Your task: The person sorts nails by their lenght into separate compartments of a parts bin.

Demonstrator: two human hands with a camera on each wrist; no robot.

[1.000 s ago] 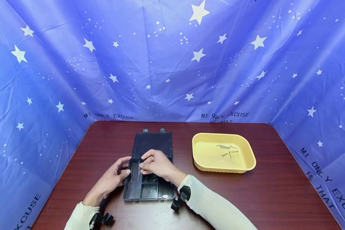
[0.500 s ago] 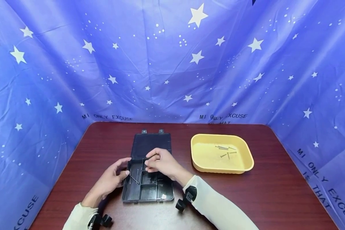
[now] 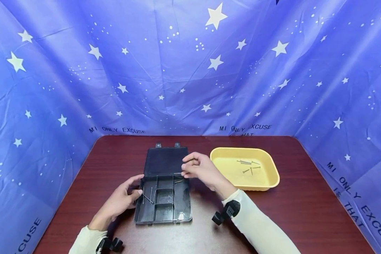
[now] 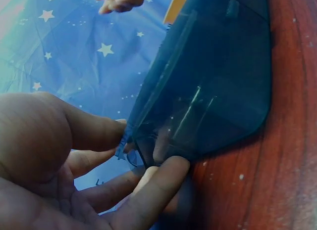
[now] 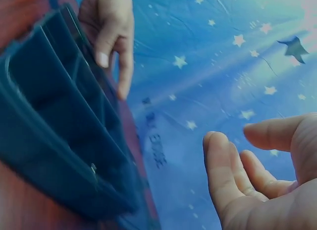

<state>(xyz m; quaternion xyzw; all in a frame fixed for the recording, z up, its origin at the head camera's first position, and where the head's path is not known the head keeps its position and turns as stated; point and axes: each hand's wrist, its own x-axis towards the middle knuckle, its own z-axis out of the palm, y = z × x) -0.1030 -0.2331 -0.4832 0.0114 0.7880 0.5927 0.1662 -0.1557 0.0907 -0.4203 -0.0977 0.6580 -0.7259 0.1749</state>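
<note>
A black plastic compartment box (image 3: 182, 203) lies on the table with its lid (image 3: 165, 161) folded back. My left hand (image 3: 124, 195) grips its left wall; in the left wrist view the thumb and fingers (image 4: 161, 188) pinch that edge. Several thin silver nails (image 3: 147, 198) lie in the long left compartment, one slanting across the others. A shorter nail-like piece (image 3: 179, 181) shows in the right compartment near the hinge. Over the box's right edge by the hinge hovers my right hand (image 3: 206, 172). In the right wrist view, its thumb and fingers (image 5: 218, 161) stand apart with nothing between them.
To the right of the box stands a yellow tray (image 3: 241, 186) with several small nails (image 3: 256, 167) inside. The dark red table (image 3: 292, 211) is backed by a blue star-patterned curtain (image 3: 165, 70).
My right hand has moved right from over the left compartment to the box's right edge. A nail now lies slanted in the left compartment. My left hand keeps its grip.
</note>
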